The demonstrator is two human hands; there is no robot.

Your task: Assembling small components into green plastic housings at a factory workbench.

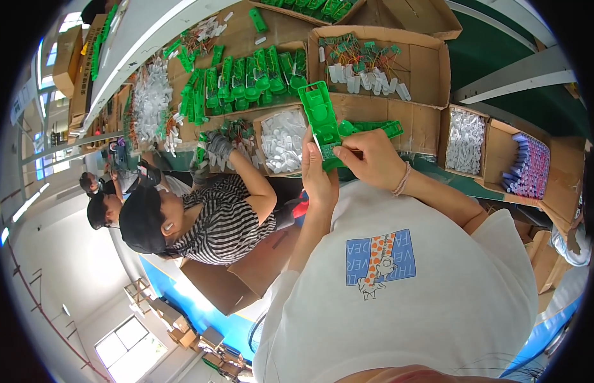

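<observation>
Now both hands are raised in front of the chest. The left hand has its fingers wrapped around the lower part of a long green plastic piece, which stands almost upright above the desk. The right hand pinches its fingers at the lower edge of the same piece. Just behind is a cardboard box with wired green parts, and a neighbouring person in a striped shirt works at the left.

Green part: smooth, glossy moulded plastic. Boxes: matt brown corrugated cardboard. White pieces: smooth plastic. Shirt: matt white cloth. Bracelet: braided cord
</observation>
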